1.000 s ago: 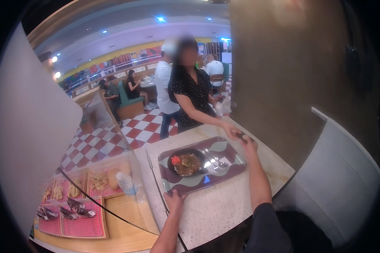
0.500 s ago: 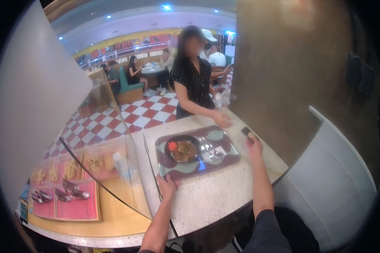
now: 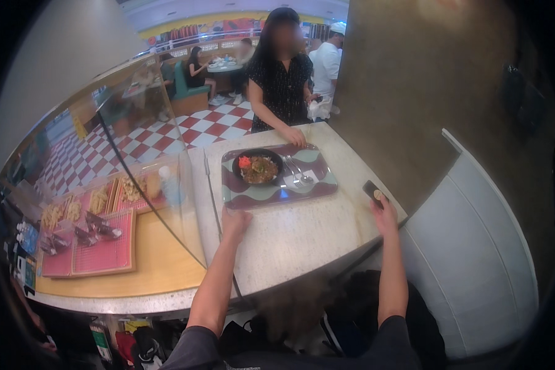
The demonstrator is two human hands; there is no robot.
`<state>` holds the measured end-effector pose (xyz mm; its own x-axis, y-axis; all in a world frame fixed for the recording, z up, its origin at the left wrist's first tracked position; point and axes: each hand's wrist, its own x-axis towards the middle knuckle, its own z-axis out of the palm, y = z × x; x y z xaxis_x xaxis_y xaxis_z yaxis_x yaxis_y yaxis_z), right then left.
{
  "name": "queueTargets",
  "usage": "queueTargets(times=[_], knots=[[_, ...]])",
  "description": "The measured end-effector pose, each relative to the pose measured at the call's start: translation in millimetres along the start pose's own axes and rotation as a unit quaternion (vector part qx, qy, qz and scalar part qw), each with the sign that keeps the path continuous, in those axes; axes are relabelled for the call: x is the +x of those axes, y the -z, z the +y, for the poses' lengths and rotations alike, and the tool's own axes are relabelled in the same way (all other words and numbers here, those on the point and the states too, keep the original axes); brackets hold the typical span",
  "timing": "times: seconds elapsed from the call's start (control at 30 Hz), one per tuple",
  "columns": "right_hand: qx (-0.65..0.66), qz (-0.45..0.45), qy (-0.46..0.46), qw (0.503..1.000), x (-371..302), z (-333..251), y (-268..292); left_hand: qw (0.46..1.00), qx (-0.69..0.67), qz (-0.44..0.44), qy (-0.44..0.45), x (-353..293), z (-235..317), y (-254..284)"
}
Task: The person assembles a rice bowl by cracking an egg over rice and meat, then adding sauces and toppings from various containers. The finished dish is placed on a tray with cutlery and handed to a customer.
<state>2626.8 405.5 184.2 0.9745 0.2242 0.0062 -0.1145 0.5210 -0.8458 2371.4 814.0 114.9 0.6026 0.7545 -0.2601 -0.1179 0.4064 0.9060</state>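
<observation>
A patterned serving tray [image 3: 271, 197] rests on the pale counter, carrying a dark bowl [image 3: 257, 167] of rice and brown topping with red garnish, and spoons [image 3: 303, 177] on a white napkin. My left hand [image 3: 235, 222], fingers curled, is at the tray's near left corner; whether it grips the rim is not clear. Off to the right, my right hand [image 3: 385, 216] holds a small dark handheld device [image 3: 371, 190] with a round pale patch, over the counter's right side. Across the counter, another person's hand [image 3: 295, 136] reaches the tray's far edge.
On the left, a clear glass guard [image 3: 166, 179] stands before fried food and pink-lined trays [image 3: 105, 246] with dark wrapped packets. A light grey panel [image 3: 468, 246] curves along the right. Beyond the counter are a person in a dark dress [image 3: 280, 80], a checkered floor and seated diners.
The other person's hand has come down to the tray's far edge. My view has shifted, so the counter sits higher in it. My right hand still holds the device.
</observation>
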Motion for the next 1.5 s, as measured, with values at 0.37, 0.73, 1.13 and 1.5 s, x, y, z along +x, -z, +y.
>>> queueTargets(times=[0.37,0.73,1.13,1.5], knots=[[-0.037,-0.148,-0.13,0.98,-185.6,31.1,9.6,0.908,0.141,-0.369,0.138,-241.3,-28.2,64.2],[0.086,-0.274,-0.412,0.865,-394.7,155.7,-71.1,0.93,0.084,-0.094,0.346,-459.2,-139.5,233.8],[0.1,-0.404,-0.546,0.727,-554.0,196.4,-161.9,0.968,0.018,0.058,0.245,-594.8,-131.8,340.8],[-0.117,-0.631,-0.594,0.486,-796.6,237.8,-223.7,0.984,0.009,0.177,-0.003,-746.5,-41.2,501.9]])
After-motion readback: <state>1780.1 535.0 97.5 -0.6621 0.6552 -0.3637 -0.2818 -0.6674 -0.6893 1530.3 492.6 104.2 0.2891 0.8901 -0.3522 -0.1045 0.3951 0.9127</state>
